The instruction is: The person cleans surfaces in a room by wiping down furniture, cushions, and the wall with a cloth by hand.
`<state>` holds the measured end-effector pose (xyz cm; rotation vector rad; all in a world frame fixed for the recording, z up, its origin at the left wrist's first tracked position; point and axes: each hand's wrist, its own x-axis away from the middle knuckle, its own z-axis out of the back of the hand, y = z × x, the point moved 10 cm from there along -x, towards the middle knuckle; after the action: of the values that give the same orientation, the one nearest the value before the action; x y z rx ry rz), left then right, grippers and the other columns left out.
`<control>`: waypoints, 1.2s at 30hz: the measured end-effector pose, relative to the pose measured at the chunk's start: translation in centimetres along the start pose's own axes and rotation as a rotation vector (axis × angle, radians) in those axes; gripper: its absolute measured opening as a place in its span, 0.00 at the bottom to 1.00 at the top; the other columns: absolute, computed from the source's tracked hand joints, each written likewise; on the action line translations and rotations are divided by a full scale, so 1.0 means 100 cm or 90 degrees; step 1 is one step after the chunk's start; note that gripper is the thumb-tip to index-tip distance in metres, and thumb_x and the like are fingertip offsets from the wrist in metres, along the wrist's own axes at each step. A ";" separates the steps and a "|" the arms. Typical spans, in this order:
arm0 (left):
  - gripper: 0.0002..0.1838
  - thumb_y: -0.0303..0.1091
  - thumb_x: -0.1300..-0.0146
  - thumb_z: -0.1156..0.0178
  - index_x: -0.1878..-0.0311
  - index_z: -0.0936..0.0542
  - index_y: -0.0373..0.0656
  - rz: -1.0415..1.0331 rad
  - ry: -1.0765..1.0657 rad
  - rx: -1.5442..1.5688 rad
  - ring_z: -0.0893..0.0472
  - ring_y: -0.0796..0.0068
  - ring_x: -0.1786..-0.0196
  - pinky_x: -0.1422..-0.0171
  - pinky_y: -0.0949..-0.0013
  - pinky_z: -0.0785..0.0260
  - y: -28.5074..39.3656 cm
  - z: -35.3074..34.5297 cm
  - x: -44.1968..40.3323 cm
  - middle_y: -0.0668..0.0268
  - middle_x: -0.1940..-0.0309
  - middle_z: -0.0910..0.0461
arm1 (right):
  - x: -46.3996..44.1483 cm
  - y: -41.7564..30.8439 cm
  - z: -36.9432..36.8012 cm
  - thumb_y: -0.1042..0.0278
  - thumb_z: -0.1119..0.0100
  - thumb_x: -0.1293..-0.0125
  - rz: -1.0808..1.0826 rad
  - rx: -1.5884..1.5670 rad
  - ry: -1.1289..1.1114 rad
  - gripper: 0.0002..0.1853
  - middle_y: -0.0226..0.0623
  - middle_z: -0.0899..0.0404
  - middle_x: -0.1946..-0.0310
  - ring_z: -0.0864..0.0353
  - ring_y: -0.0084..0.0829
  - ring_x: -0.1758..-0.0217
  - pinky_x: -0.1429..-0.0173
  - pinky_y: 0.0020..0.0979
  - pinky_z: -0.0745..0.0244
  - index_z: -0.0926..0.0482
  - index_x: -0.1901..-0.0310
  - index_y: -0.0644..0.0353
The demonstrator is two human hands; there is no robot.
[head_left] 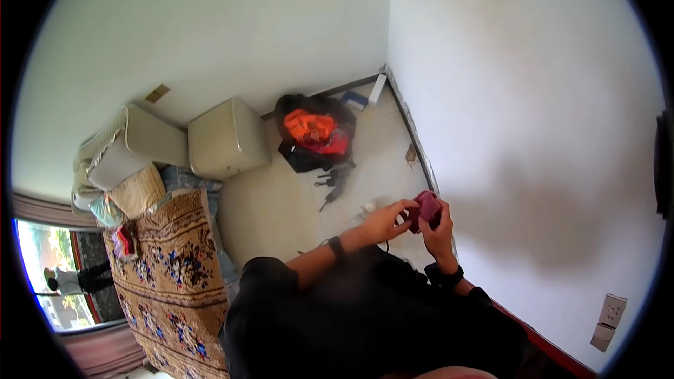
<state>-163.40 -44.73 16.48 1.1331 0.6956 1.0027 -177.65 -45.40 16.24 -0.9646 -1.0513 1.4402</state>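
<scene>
A small maroon item, soft-looking and folded, is held up between both hands near the right wall. My left hand pinches its left edge with thumb and forefinger. Around its right and lower side are the fingers of my right hand. Each wrist has a dark band. Below on the floor, a black bag lies open with orange and red cloth in it.
A patterned bed stands at the left, with a beige cabinet beyond it. On the tiled floor are a white box, a blue item and dark straps. The white wall rises close on the right.
</scene>
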 end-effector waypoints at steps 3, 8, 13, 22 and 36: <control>0.31 0.33 0.38 0.32 0.33 0.32 0.48 0.028 0.041 -0.105 0.17 0.62 0.54 0.54 0.63 0.23 -0.001 0.019 0.025 0.60 0.51 0.19 | 0.006 -0.007 -0.026 0.78 0.40 0.39 0.001 -0.016 -0.060 0.25 0.42 0.20 0.53 0.20 0.29 0.50 0.46 0.31 0.24 0.32 0.39 0.65; 0.37 0.35 0.42 0.29 0.30 0.34 0.49 0.064 0.182 -0.134 0.17 0.61 0.54 0.51 0.61 0.24 -0.018 0.066 0.072 0.59 0.45 0.22 | 0.001 -0.045 -0.082 0.76 0.41 0.40 0.112 0.099 -0.154 0.17 0.46 0.19 0.54 0.17 0.46 0.53 0.49 0.36 0.22 0.22 0.48 0.62; 0.42 0.32 0.42 0.29 0.25 0.38 0.49 -0.016 0.217 -0.135 0.18 0.60 0.54 0.51 0.61 0.24 -0.032 0.118 0.124 0.57 0.46 0.23 | 0.013 -0.064 -0.185 0.80 0.45 0.44 0.160 0.215 -0.378 0.24 0.46 0.19 0.53 0.18 0.51 0.53 0.49 0.40 0.22 0.22 0.42 0.59; 0.38 0.34 0.42 0.30 0.28 0.34 0.48 0.148 0.232 -0.103 0.18 0.47 0.51 0.50 0.53 0.23 -0.155 0.226 0.248 0.52 0.47 0.20 | 0.034 -0.090 -0.397 0.80 0.44 0.42 0.222 0.301 -0.557 0.23 0.44 0.22 0.45 0.19 0.53 0.52 0.48 0.44 0.22 0.23 0.42 0.56; 0.31 0.23 0.44 0.35 0.35 0.28 0.43 0.238 0.328 0.011 0.18 0.43 0.51 0.47 0.54 0.25 -0.182 0.426 0.276 0.47 0.54 0.17 | -0.067 -0.129 -0.556 0.74 0.28 0.48 0.094 0.176 -0.508 0.40 0.49 0.20 0.45 0.19 0.49 0.43 0.41 0.38 0.23 0.35 0.32 0.58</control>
<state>-109.96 -38.54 12.89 1.0456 0.9180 1.6416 -120.31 -45.55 12.83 -0.2484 -1.3010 2.1045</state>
